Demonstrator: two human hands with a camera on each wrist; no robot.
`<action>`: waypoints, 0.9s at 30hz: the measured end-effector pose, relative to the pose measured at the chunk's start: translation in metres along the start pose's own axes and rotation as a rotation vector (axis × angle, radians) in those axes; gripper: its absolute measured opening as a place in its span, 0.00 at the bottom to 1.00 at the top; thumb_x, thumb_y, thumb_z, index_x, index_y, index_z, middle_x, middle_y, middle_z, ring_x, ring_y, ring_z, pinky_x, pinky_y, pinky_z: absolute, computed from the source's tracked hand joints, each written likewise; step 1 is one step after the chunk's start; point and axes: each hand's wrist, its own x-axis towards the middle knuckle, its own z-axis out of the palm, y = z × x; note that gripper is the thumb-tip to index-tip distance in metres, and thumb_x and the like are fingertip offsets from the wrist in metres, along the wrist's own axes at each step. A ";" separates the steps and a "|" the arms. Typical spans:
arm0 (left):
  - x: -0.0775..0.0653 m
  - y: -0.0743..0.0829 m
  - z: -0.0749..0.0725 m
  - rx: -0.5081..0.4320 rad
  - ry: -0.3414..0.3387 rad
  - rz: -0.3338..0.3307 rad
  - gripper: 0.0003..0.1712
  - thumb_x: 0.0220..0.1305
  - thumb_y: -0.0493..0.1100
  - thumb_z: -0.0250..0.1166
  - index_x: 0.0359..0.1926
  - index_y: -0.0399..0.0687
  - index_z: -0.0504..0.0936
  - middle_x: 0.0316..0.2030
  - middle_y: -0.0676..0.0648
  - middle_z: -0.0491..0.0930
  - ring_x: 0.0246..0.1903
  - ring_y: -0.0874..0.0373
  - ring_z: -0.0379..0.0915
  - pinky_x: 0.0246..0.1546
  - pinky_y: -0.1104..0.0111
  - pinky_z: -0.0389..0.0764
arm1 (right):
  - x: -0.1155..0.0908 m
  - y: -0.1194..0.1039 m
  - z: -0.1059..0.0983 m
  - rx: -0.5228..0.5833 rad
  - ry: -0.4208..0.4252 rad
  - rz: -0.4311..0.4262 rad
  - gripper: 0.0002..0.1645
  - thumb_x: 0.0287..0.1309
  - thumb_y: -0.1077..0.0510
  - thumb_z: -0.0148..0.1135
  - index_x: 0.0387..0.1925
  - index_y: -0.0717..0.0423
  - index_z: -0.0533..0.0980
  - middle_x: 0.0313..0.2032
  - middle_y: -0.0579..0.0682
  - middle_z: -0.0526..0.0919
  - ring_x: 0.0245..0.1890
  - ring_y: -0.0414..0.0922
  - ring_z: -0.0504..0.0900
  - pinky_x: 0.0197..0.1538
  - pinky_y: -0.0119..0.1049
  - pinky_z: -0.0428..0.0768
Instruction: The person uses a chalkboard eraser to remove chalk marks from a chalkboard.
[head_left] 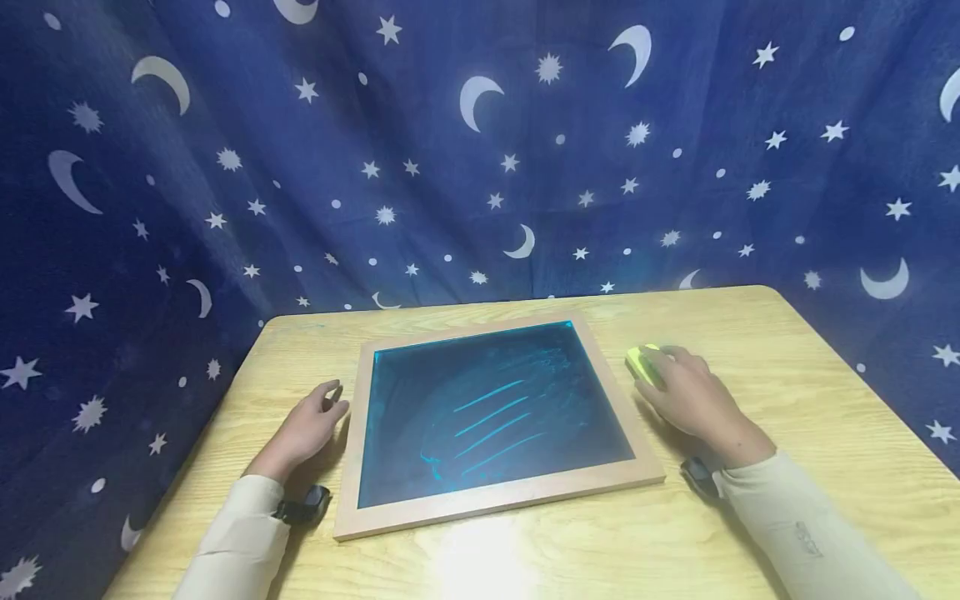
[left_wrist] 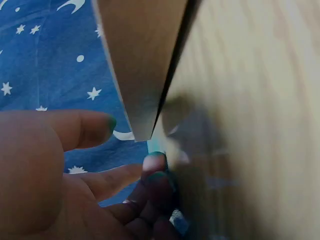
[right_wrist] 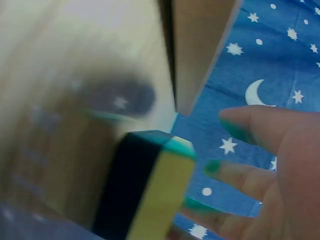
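Note:
A framed blackboard (head_left: 487,417) lies on the table with several blue-green chalk strokes and smears across its dark surface. My left hand (head_left: 306,429) is beside the left edge of its wooden frame, thumb and fingers apart with nothing between them. To the right of the board lies a yellow chalkboard eraser (right_wrist: 167,195) with a black felt face turned toward the table. Over the eraser is my right hand (head_left: 693,400), its fingers extended along it. In the right wrist view the thumb stands away from the eraser, and the index and middle fingertips are close to its yellow side.
The light wooden table (head_left: 787,375) extends around the board on all sides. Behind it and along the sides hangs a blue curtain (head_left: 435,108) printed with moons and stars. A dark wrist strap device (head_left: 303,506) sits on the left wrist, another on the right.

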 end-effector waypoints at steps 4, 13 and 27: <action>0.001 0.001 0.002 0.017 -0.005 0.011 0.35 0.79 0.51 0.43 0.76 0.32 0.53 0.68 0.24 0.64 0.67 0.27 0.63 0.64 0.38 0.69 | 0.003 0.004 0.003 0.003 -0.055 0.013 0.35 0.68 0.50 0.58 0.69 0.65 0.65 0.66 0.78 0.63 0.62 0.79 0.64 0.57 0.77 0.68; 0.004 0.001 0.007 0.029 -0.009 0.037 0.32 0.79 0.50 0.43 0.75 0.37 0.58 0.66 0.28 0.69 0.64 0.29 0.67 0.60 0.38 0.73 | 0.006 0.013 0.008 0.012 -0.070 -0.002 0.35 0.65 0.58 0.60 0.69 0.70 0.64 0.63 0.79 0.65 0.61 0.78 0.67 0.62 0.74 0.66; 0.009 0.000 0.014 -0.021 -0.027 0.043 0.32 0.79 0.48 0.42 0.76 0.35 0.55 0.68 0.28 0.66 0.68 0.30 0.63 0.67 0.40 0.67 | 0.003 0.001 0.000 0.042 -0.020 -0.026 0.37 0.61 0.61 0.57 0.70 0.68 0.63 0.61 0.76 0.71 0.61 0.74 0.69 0.61 0.73 0.67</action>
